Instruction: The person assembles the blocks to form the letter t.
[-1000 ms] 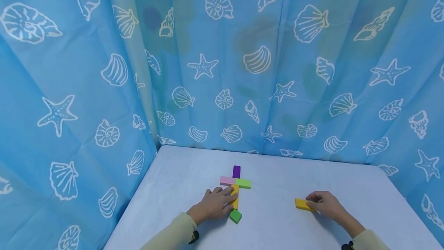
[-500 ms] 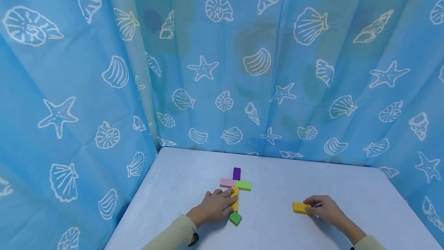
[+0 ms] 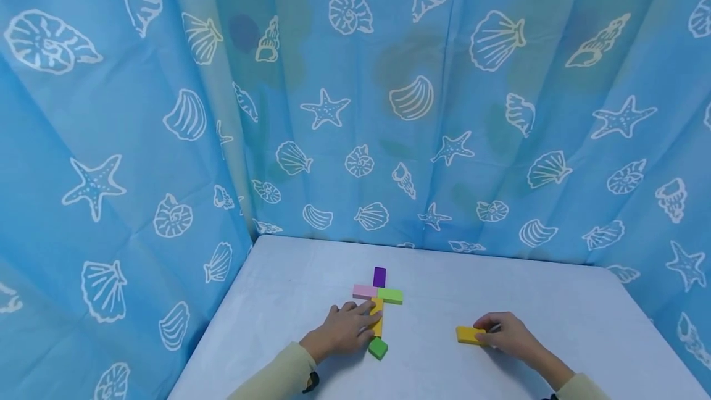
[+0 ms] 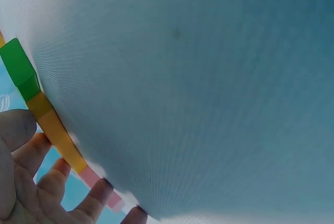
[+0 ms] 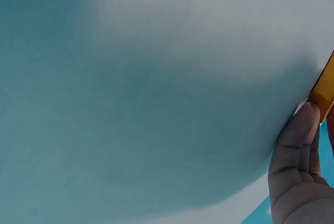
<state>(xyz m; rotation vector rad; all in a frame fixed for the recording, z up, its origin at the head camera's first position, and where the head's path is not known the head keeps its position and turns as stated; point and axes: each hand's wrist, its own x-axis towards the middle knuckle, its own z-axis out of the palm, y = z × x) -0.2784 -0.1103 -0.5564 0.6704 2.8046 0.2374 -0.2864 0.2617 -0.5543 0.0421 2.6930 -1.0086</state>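
Observation:
Flat toy blocks form a cross-like figure on the white table. Purple (image 3: 379, 276) lies at its far end, with a pink block (image 3: 364, 291) and a light green block (image 3: 391, 295) side by side below. A long yellow block (image 3: 378, 328) runs from them toward a darker green block (image 3: 378, 348), which sits turned at an angle. My left hand (image 3: 341, 329) rests its spread fingers on the yellow block from the left. To the right, my right hand (image 3: 507, 334) pinches another yellow block (image 3: 466, 335) by its right end, low over or on the table; which, I cannot tell.
White cloth covers the table (image 3: 422, 363). A blue curtain (image 3: 355, 110) with shell and starfish prints stands along the back and left side, close to the table edges.
My right hand has moved left with its yellow block, closer to the figure and slightly nearer me. The left hand and the arranged blocks have stayed in place.

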